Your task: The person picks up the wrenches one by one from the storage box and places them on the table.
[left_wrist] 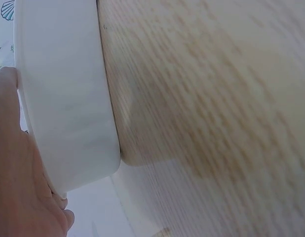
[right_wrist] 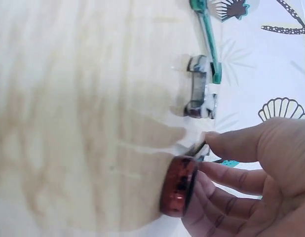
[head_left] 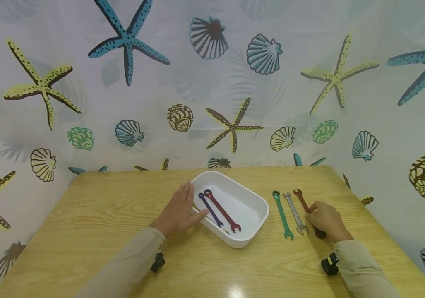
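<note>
My left hand (head_left: pixel 176 211) lies along the left rim of a white plastic tray (head_left: pixel 250 212), fingers straight and thumb over the edge. Inside the tray are a red combination wrench (head_left: pixel 220 208), a blue one (head_left: pixel 211 210) and a yellow tool (head_left: pixel 195 205), mostly hidden by the tray wall. To the right, my right hand (head_left: pixel 324 217) pinches a dark red combination wrench (head_left: pixel 302 200) between thumb and fingers. Its ring end (right_wrist: pixel 178 186) points toward me, close over the table in the right wrist view.
Between tray and right hand lie a green combination wrench (head_left: pixel 282 213) and a silver open-ended wrench (head_left: pixel 294 212), side by side. All stand on a wood-grain table (head_left: pixel 115 207). A curtain (head_left: pixel 152 91) with starfish and shells hangs behind and at both sides.
</note>
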Tool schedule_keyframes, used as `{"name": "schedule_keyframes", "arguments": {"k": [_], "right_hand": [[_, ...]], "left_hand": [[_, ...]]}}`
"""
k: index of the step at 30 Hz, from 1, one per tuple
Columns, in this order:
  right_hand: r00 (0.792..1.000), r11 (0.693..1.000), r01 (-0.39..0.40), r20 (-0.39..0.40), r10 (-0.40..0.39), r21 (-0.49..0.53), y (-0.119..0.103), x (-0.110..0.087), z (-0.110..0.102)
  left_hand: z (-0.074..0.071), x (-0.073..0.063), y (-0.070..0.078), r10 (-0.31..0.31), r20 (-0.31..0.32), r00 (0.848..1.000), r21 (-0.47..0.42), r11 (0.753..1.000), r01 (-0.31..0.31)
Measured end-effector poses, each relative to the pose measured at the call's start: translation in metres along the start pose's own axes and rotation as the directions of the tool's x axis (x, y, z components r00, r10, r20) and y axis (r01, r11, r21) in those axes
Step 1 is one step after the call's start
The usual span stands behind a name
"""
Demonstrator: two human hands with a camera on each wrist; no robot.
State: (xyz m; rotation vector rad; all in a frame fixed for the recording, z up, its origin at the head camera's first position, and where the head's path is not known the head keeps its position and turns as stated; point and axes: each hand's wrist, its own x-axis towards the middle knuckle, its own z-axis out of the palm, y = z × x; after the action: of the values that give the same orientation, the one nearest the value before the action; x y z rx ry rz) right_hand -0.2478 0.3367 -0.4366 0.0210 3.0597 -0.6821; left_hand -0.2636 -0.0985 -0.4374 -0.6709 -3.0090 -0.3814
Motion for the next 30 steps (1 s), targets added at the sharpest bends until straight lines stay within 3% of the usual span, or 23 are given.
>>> {"name": "schedule_keyframes", "arguments": {"k": [7,16,22,30], "right_hand": [[0.999,0.999,0.039,0.037,-0.039,0.006,-0.018,-0.001,-0.014],[0.987,0.985,0.161,0.014,-0.163,0.063,-0.082,0.004,-0.027],[0.977,0.970,0.209,0.013,-0.212,0.121,-0.126,0.008,-0.019],[0.971,0.963,0.234,0.024,-0.239,0.136,-0.166,0.015,0.003]], "left_hand": [[-0.001,-0.001,0.000,-0.002,-0.001,1.000,0.012,1.000,0.002],[0.002,0.002,-0.001,-0.009,0.017,1.000,0.011,1.000,0.009],[0.002,0.003,-0.001,-0.028,0.025,0.999,0.020,0.999,0.028],[0.000,0.002,0.001,-0.031,0.017,0.999,0.011,0.999,0.031]]}}
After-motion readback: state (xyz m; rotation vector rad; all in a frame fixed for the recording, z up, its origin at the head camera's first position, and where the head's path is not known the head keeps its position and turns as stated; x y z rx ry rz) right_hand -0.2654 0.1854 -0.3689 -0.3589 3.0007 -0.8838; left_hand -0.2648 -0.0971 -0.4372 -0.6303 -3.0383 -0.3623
